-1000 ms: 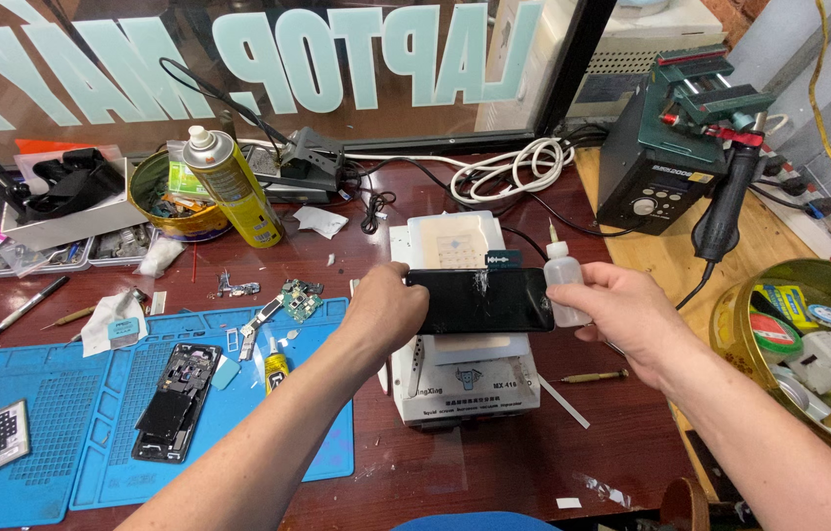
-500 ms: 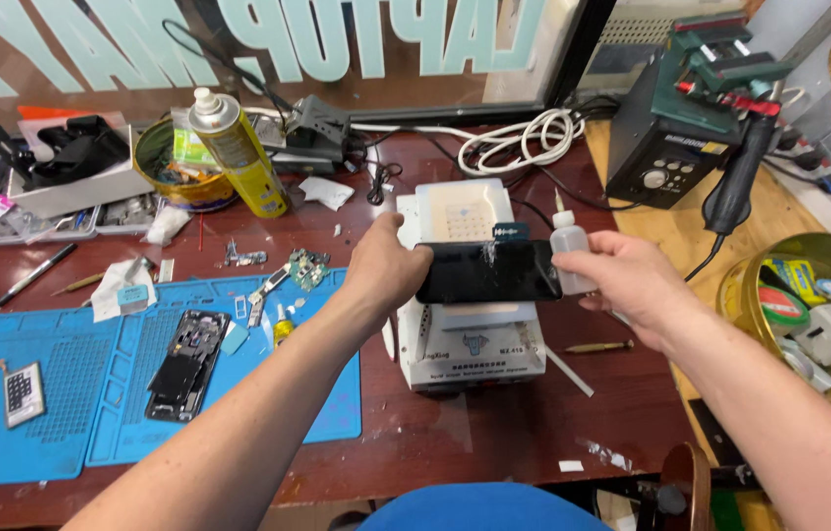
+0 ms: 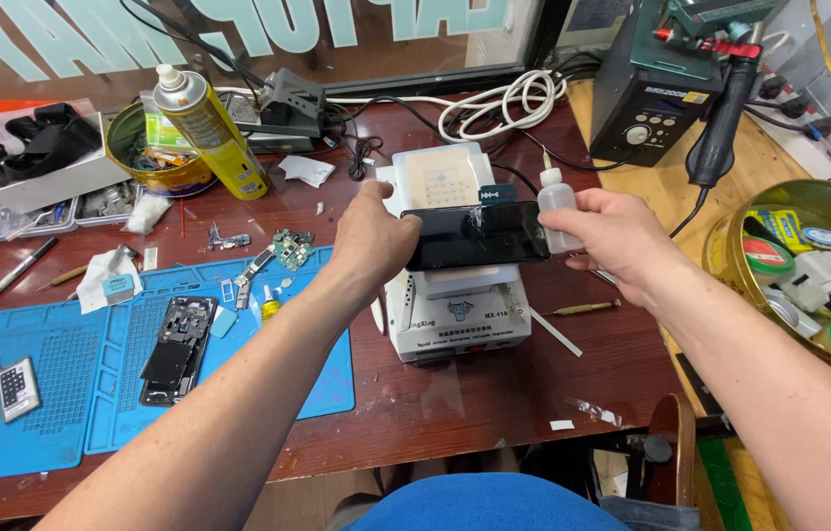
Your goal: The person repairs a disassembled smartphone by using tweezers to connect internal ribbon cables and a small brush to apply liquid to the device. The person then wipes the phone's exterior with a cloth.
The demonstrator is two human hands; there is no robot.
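On the far left, a blue work mat lies on the dark red table, and an opened phone body rests on the mat. Behind it, a yellow spray can stands upright beside a round tin. In the middle, the left hand grips the left end of a black phone, which is held flat just above the white heating machine. The right hand is closed around the right end of the phone and also holds a small clear dropper bottle. The two hands are apart, one at each end. On the right, a soldering station stands near a golden bowl with tape rolls.
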